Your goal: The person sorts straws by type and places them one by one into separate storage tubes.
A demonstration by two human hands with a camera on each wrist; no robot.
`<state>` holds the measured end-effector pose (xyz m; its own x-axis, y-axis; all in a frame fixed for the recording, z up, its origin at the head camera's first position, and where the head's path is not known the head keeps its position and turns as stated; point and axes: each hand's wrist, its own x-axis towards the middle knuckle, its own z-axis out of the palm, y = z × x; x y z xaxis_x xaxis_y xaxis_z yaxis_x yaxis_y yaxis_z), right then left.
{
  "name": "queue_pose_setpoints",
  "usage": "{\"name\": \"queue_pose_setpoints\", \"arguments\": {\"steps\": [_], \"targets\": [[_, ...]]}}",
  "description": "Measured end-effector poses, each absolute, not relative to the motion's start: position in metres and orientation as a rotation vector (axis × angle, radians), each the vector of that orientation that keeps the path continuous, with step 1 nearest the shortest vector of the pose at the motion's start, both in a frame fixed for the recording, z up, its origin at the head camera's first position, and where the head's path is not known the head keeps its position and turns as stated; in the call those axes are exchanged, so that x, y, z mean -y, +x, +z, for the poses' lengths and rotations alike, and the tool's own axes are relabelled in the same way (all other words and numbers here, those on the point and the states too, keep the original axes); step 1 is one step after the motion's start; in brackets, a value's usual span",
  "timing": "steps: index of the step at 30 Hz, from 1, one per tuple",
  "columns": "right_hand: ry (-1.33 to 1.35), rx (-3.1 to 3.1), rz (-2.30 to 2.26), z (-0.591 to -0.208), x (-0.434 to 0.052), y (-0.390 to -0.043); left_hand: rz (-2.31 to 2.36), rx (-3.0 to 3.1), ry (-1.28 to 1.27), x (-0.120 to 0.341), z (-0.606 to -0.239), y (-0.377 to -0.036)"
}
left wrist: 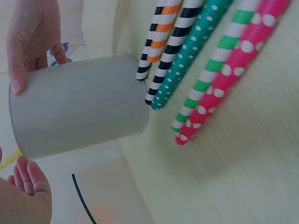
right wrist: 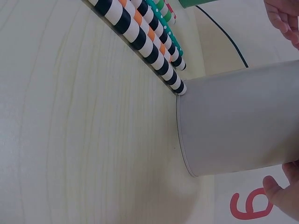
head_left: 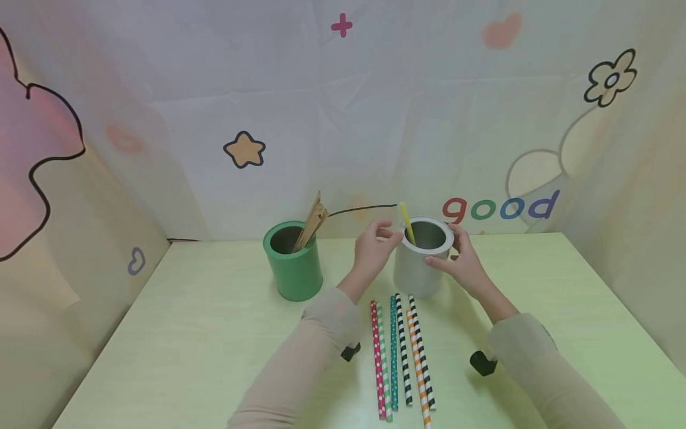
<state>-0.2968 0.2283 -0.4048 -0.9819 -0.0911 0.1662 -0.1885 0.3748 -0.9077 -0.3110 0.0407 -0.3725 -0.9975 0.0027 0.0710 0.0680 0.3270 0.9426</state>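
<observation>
A grey metal can (head_left: 423,268) (left wrist: 79,107) (right wrist: 238,126) stands upright on the pale green table (head_left: 214,333). A yellow straw (head_left: 406,221) leans inside it. My right hand (head_left: 462,261) (right wrist: 282,196) grips the can's right side, thumb on the front wall. My left hand (head_left: 375,247) (left wrist: 23,196) hovers at the can's left rim, fingers loosely curled, a small gap from the straw and holding nothing. Several patterned paper straws (head_left: 402,357) (left wrist: 210,60) (right wrist: 140,37) lie side by side in front of the can.
A green can (head_left: 293,262) holding wooden sticks (head_left: 313,221) stands to the left of the grey one. A thin black cable (head_left: 364,208) runs along the printed cloth backdrop behind. Cloth walls close in the table on the left, right and back.
</observation>
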Motion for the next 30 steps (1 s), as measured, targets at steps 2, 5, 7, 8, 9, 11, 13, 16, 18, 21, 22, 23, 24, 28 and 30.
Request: {"name": "queue_pose_setpoints", "arguments": {"steps": [2, 5, 7, 8, 9, 11, 13, 16, 18, 21, 22, 23, 24, 28, 30], "targets": [[0.261, 2.527, 1.695, -0.404, -0.228, -0.296, -1.781, 2.531, -0.074, -0.037, -0.376, -0.311], [0.261, 2.520, 1.701, -0.403, -0.228, -0.296, -1.762, 2.563, -0.089, -0.030, -0.381, -0.310], [0.262, 2.514, 1.701, -0.403, -0.227, -0.296, -1.752, 2.585, -0.102, -0.026, -0.385, -0.310], [0.259, 2.509, 1.702, -0.403, -0.227, -0.295, -1.746, 2.597, -0.107, -0.024, -0.386, -0.309], [0.263, 2.509, 1.699, -0.403, -0.227, -0.295, -1.742, 2.609, -0.112, -0.022, -0.388, -0.309], [0.262, 2.504, 1.700, -0.402, -0.226, -0.294, -1.731, 2.643, -0.119, -0.018, -0.391, -0.308], [0.268, 2.503, 1.703, -0.402, -0.226, -0.294, -1.708, 2.684, -0.129, -0.014, -0.395, -0.306], [0.258, 2.502, 1.718, -0.403, -0.226, -0.294, -1.649, 2.748, -0.149, -0.009, -0.400, -0.302], [0.260, 2.503, 1.720, -0.403, -0.227, -0.295, -1.601, 2.789, -0.159, -0.005, -0.403, -0.300], [0.261, 2.501, 1.719, -0.404, -0.227, -0.296, -1.521, 2.856, -0.184, 0.001, -0.409, -0.297], [0.266, 2.500, 1.717, -0.404, -0.227, -0.296, -1.494, 2.879, -0.194, 0.002, -0.411, -0.295], [0.274, 2.501, 1.713, -0.404, -0.228, -0.296, -1.466, 2.903, -0.207, 0.004, -0.414, -0.294], [0.281, 2.503, 1.710, -0.405, -0.228, -0.296, -1.438, 2.925, -0.223, 0.006, -0.416, -0.293], [0.289, 2.502, 1.717, -0.405, -0.228, -0.297, -1.334, 2.998, -0.291, 0.012, -0.427, -0.288], [0.285, 2.503, 1.721, -0.405, -0.228, -0.297, -1.292, 3.026, -0.330, 0.014, -0.432, -0.286]]}}
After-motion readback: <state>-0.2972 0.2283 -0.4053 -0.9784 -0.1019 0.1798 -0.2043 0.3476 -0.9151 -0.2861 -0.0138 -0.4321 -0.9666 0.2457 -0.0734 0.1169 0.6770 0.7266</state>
